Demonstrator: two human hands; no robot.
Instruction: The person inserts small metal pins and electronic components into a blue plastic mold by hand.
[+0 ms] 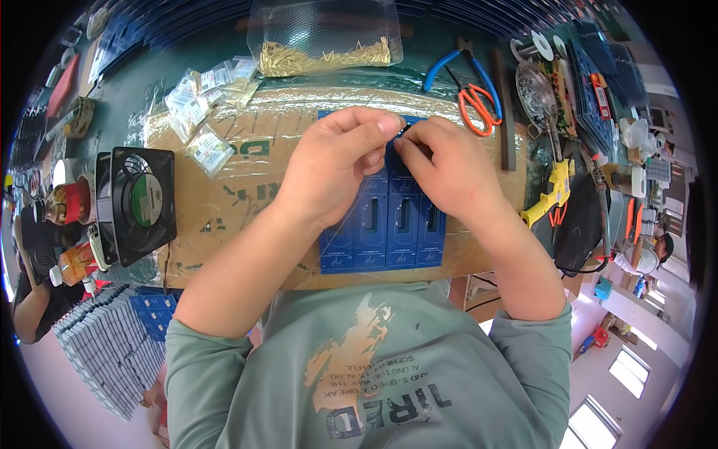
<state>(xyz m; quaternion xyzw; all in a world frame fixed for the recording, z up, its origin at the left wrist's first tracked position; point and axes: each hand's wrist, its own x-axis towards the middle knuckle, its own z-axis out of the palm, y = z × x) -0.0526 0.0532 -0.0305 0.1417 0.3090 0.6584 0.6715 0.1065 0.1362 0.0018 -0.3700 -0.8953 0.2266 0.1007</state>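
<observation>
Both hands meet above the upper part of a blue circuit-board panel (355, 247), with a small dark part (404, 130) right at the fingertips. The left hand (336, 161) has its thumb pressed against its forefinger, the other fingers curled beneath; the small dark part shows just at the end of that thumb. The right hand (445, 165) comes in from the opposite side, thumb and forefinger closing on the same part — so it sits pinched between the two hands (too small and covered to make out its shape).

The panel lies flat on a cardboard sheet (247, 251), its lower half bare between the forearms. Beyond the hands stands a clear tray (325, 34) of gold-coloured pins; small plastic bags (209, 152) lie to the left, near a black fan (138, 206). On the right are blue-handled cutters (442, 66), orange-handled scissors (479, 114) and a yellow-handled tool (555, 191).
</observation>
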